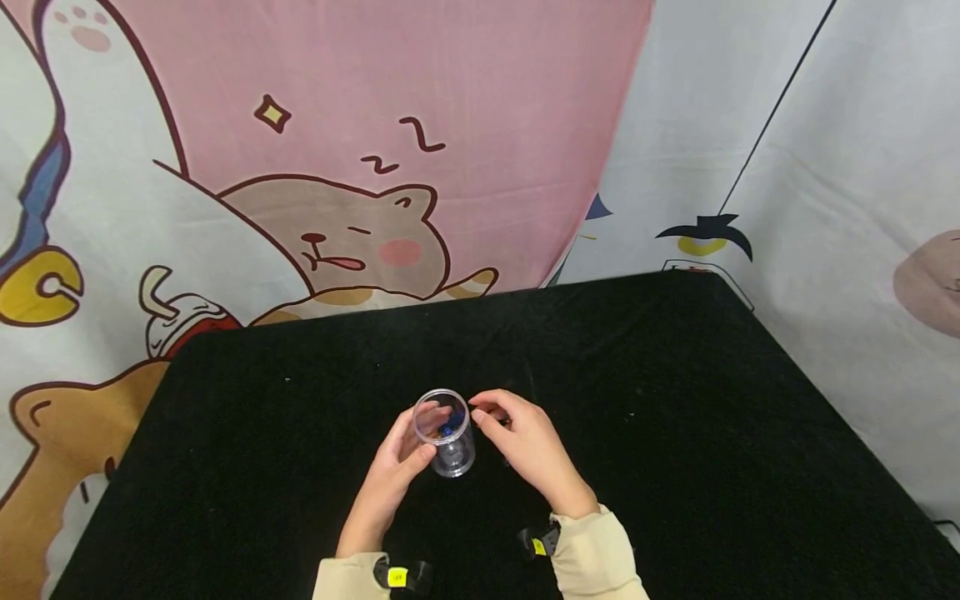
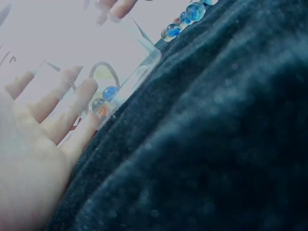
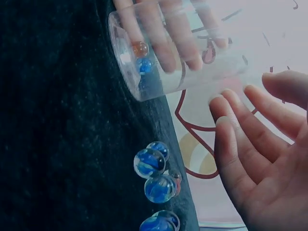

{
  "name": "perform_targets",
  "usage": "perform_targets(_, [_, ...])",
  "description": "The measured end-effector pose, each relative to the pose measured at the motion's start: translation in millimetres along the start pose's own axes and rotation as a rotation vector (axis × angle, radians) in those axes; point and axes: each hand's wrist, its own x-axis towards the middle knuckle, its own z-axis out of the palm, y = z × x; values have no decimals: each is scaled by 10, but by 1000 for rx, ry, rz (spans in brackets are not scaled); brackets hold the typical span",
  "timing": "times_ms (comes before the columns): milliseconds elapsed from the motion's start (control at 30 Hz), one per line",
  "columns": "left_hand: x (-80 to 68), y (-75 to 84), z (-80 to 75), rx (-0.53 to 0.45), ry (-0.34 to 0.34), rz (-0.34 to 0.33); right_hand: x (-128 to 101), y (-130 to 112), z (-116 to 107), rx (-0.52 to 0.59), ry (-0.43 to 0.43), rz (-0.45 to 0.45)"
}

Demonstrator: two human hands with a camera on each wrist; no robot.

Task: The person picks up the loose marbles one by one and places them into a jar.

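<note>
A clear plastic jar (image 1: 454, 460) stands on the black cloth, its open mouth facing up. My left hand (image 1: 392, 477) holds it from the left, thumb on the near side and fingers round the far side. Inside, at the bottom, lie a blue marble (image 3: 144, 65) and an orange-tinted marble (image 3: 140, 49). Just right of the jar's rim is my right hand (image 1: 531, 440), fingers bent loosely and thumb apart, with nothing visible between them in the right wrist view. Several loose blue-swirled glass marbles (image 3: 160, 187) rest on the cloth below that hand, mostly hidden by it in the head view.
Black cloth (image 1: 712, 433) covers the table. Behind it hangs a cartoon-printed curtain (image 1: 517, 125), with a pale sheet (image 1: 825, 167) at the right. Each wrist wears a small dark camera with a yellow label, at the cuffs of light sleeves (image 1: 600, 554).
</note>
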Motion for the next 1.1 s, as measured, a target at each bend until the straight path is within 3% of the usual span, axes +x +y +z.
perform_targets(533, [-1, -18, -10, -3, 1, 3, 8, 112, 0, -114, -131, 44])
perform_targets(1100, [11, -15, -11, -4, 3, 10, -1, 153, -62, -153, -105, 108])
